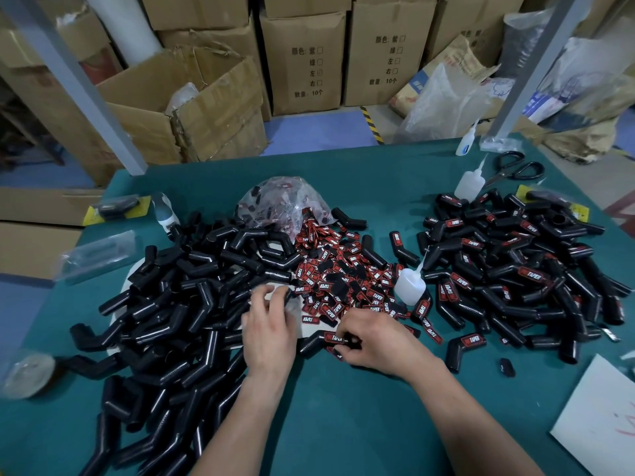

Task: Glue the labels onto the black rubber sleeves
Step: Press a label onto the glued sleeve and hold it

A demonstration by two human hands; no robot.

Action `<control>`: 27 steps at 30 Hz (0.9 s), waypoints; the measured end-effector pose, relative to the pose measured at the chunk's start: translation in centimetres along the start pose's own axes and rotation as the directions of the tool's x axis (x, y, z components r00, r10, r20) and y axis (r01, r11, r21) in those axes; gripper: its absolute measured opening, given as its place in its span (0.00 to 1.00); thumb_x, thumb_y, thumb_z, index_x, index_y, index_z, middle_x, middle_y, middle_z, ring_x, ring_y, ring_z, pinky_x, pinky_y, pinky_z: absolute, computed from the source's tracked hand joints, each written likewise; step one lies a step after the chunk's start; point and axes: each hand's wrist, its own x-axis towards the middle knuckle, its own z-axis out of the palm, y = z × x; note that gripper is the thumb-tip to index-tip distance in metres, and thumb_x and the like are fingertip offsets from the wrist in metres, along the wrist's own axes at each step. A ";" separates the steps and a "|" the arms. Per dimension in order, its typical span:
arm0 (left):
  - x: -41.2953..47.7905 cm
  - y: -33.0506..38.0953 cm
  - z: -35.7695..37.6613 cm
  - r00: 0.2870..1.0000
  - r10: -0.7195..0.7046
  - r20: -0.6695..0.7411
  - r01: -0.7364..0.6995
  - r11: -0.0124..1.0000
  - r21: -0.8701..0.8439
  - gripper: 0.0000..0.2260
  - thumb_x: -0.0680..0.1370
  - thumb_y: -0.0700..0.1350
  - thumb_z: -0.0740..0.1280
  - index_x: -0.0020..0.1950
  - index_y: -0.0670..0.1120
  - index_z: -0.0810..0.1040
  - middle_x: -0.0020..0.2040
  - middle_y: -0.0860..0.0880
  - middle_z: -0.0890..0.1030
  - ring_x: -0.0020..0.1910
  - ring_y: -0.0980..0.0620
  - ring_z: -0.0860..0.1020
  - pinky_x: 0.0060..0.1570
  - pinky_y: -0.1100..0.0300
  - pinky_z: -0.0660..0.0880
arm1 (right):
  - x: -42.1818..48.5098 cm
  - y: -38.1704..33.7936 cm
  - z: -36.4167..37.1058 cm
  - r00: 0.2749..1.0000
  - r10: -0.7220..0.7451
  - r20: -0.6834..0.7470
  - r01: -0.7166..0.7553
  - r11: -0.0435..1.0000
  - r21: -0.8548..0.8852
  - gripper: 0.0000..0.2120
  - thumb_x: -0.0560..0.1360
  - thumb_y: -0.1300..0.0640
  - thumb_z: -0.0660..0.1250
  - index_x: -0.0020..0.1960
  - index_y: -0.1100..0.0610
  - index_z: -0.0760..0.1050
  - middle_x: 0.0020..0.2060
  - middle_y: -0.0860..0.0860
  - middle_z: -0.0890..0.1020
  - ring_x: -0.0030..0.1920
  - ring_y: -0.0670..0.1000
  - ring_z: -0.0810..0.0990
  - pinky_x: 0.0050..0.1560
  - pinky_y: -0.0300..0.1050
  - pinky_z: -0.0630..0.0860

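A large heap of bare black rubber sleeves [178, 304] covers the left of the green table. Red and black "TAPER" labels [347, 273] lie piled in the middle. Sleeves with labels on them [508, 266] are heaped at the right. One bent sleeve [314, 341] lies in front of me with a label on it; my right hand [374, 341] holds it, fingers curled round its end and on the label. My left hand [271, 324] reaches into the edge of the bare heap, fingers bent onto a sleeve there. A small white glue bottle [409, 285] stands beside the labels.
A clear bag of labels [285, 204] sits behind the pile. Two more glue bottles [469, 183] and black scissors [515, 166] are at the back right. White paper [598, 420] lies at the front right, a tape roll [29, 374] at the front left. Cardboard boxes [302, 60] stand behind the table.
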 end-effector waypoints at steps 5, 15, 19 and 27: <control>-0.6 1.5 -0.8 0.997 0.061 -0.037 -0.071 0.892 -0.445 0.14 0.79 0.43 0.73 0.62 0.39 0.80 0.59 0.47 0.82 0.61 0.60 0.78 0.62 0.68 0.75 | 0.2 0.2 0.0 0.999 0.016 0.048 -0.016 1.000 -0.004 0.07 0.72 0.51 0.70 0.46 0.53 0.80 0.43 0.47 0.80 0.45 0.49 0.79 0.40 0.51 0.79; -1.7 1.8 -0.4 0.947 0.204 -0.248 -0.310 0.785 -0.536 0.12 0.77 0.35 0.74 0.59 0.37 0.80 0.60 0.45 0.80 0.64 0.52 0.79 0.67 0.60 0.74 | 0.2 -0.2 -0.7 0.998 0.001 0.065 -0.001 1.000 -0.004 0.08 0.72 0.52 0.71 0.48 0.56 0.82 0.45 0.49 0.81 0.46 0.52 0.81 0.39 0.52 0.79; -2.3 2.9 -0.2 0.964 0.224 -0.140 -0.262 0.743 -0.616 0.11 0.79 0.42 0.73 0.61 0.42 0.79 0.62 0.53 0.79 0.63 0.56 0.80 0.66 0.62 0.74 | 0.2 -0.5 -0.7 0.995 0.015 0.095 -0.010 0.998 -0.055 0.13 0.72 0.52 0.67 0.53 0.58 0.81 0.49 0.51 0.81 0.50 0.54 0.81 0.42 0.53 0.79; -0.7 1.2 -0.2 0.986 -0.084 -0.141 -0.024 0.777 -0.630 0.12 0.78 0.43 0.75 0.60 0.47 0.81 0.59 0.57 0.81 0.61 0.55 0.80 0.64 0.64 0.74 | -0.3 -1.7 -1.1 0.978 -0.048 0.205 0.045 0.999 0.015 0.07 0.72 0.53 0.69 0.48 0.54 0.80 0.46 0.48 0.80 0.46 0.51 0.79 0.44 0.51 0.77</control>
